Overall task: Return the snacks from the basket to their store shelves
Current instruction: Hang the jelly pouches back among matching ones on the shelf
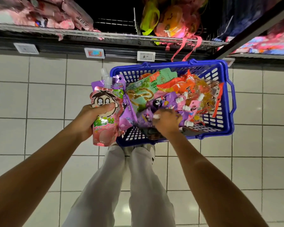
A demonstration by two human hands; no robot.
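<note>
While the left hand (87,118) grips a pink spouted pouch (103,118) — purple pouches stacked behind it — beside the blue basket (226,102) on the tiled floor (39,95), the right hand (166,121) reaches into the basket, fingers curled round a purple pouch (147,117) among mixed snacks, below the shelf (105,36).

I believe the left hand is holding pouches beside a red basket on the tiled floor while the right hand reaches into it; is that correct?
Not quite: the head view shows the basket is blue, not red. Otherwise correct: the left hand holds pouches beside it, and the right hand reaches in.
</note>
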